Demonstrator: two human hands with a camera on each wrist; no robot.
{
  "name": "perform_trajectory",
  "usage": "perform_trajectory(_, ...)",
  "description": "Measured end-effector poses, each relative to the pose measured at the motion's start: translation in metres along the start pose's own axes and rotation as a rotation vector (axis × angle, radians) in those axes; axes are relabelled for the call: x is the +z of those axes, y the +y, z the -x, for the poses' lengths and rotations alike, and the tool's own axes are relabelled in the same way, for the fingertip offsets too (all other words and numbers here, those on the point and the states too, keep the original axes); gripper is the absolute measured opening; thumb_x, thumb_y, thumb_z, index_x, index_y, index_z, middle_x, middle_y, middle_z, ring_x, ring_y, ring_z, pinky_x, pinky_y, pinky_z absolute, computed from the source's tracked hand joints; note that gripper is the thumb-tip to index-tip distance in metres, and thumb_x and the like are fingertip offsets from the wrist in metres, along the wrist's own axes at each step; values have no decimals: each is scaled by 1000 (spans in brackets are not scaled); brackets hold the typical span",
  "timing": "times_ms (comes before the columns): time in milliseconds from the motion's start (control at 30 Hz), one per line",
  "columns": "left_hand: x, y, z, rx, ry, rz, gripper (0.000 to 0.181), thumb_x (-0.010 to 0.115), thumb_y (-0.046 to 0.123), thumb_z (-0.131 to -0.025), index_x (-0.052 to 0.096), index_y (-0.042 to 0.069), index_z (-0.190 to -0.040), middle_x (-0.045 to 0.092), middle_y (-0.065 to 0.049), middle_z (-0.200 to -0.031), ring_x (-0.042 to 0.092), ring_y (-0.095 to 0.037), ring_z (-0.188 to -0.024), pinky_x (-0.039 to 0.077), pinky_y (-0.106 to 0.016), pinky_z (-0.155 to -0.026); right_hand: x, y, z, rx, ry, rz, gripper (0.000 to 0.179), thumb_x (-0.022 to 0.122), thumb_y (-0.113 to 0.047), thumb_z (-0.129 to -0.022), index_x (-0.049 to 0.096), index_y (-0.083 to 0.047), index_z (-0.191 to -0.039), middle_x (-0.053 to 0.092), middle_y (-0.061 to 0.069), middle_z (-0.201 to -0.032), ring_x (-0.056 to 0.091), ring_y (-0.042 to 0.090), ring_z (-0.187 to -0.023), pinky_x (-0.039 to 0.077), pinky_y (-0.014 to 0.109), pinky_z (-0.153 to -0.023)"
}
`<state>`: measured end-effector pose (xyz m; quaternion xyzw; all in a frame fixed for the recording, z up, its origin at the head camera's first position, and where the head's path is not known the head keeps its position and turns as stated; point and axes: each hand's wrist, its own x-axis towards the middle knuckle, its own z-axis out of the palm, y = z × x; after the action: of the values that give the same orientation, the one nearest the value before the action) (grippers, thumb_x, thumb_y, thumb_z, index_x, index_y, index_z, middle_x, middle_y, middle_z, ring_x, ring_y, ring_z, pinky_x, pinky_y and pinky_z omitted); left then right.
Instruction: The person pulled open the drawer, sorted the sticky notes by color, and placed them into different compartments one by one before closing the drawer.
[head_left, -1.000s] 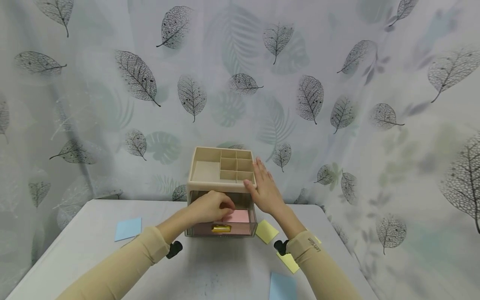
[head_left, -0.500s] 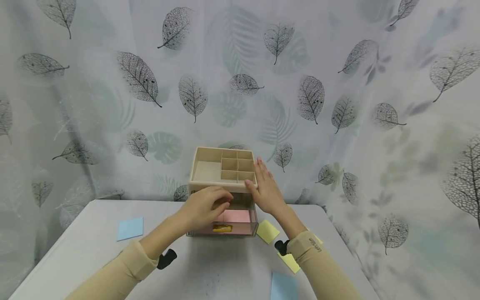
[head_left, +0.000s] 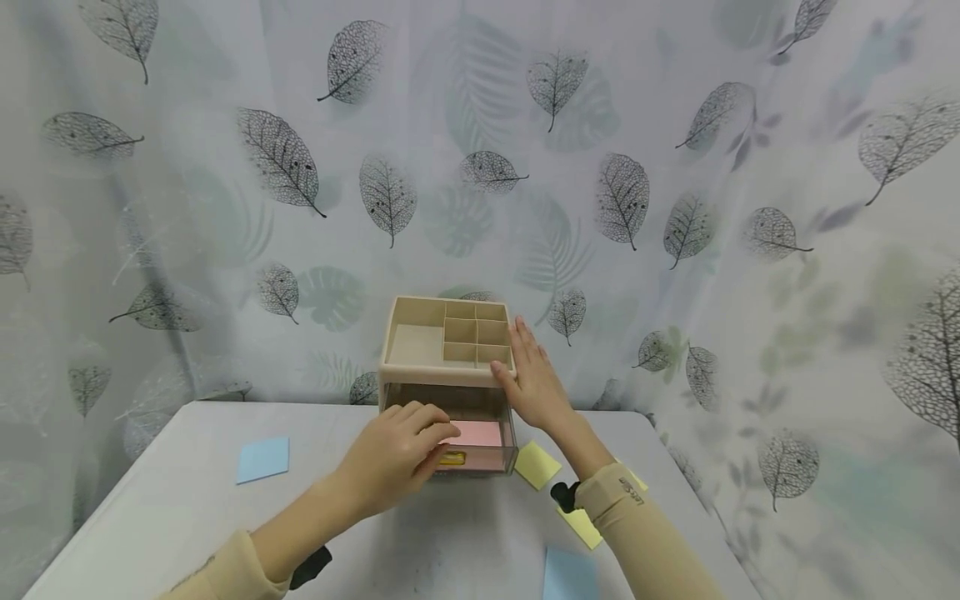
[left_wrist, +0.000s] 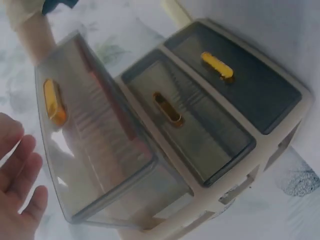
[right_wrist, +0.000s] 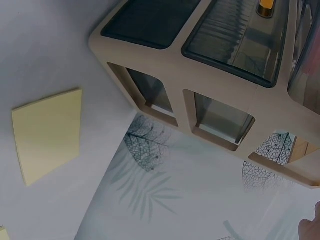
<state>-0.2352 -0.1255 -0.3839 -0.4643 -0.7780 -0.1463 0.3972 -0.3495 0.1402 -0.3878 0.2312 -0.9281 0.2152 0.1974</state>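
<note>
Left hand point(head_left: 393, 458) has withdrawn, fingers point(left_wrist: 22, 162) loose; right hand point(head_left: 536, 387), fingers straight, touches the organizer point(head_left: 442, 374); white table point(head_left: 187, 517) below, leaf-print curtain point(head_left: 442, 92) behind.

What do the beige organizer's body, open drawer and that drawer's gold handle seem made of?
Body: matte beige, probably moulded plastic, given its rounded edges. Open drawer: glossy, smoky see-through, likely plastic; pink contents show through. Gold handle: shiny, metal or coated plastic; the look can't settle it.

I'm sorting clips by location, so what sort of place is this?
Probably a desk workspace, perhaps set up for filming, though I can't tell which building or room. A beige drawer organizer and sticky notes are on a white table, with a leaf-print curtain behind.
</note>
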Motion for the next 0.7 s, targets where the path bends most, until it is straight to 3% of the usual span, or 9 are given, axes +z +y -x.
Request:
perform_trajectory(200,3,10,12,80,7,-78,20,80,9,-86,74,13,-104,65,1,-100,64,-17,-91,54,-30,-72,0,1,-1,-2,-2,-2,78,32,-54,-111,8,-6,-167,0,8,-175,6,30,-161,13,60,-127)
perform_trajectory(300,6,13,17,123,0,-131,16,62,9,-98,75,13,-107,65,2,-101,65,-16,-92,53,-28,-72,0,2,-1,-5,2,0,79,31,-55,-111,9,-4,-167,0,9,-175,7,32,-161,14,61,-127)
perform_trajectory(400,9,14,20,163,-5,-200,39,37,12,-109,76,13,-108,65,2,-99,63,-15,-88,50,-26,-68,0,2,-1,-13,12,8,79,31,-55,-111,12,-2,-166,2,10,-175,10,35,-160,16,63,-125)
perform_trajectory(467,11,14,21,190,-5,-258,49,28,12,-111,77,13,-107,64,2,-97,61,-15,-84,48,-26,-67,0,1,-1,-15,16,7,79,32,-55,-111,13,-1,-166,2,11,-175,12,36,-160,17,63,-125)
perform_trajectory(700,15,11,25,256,-2,-385,51,25,9,-115,75,12,-107,64,1,-95,57,-16,-78,44,-26,-65,1,0,0,-12,13,9,79,32,-54,-111,11,-2,-166,2,10,-175,10,34,-160,16,62,-125)
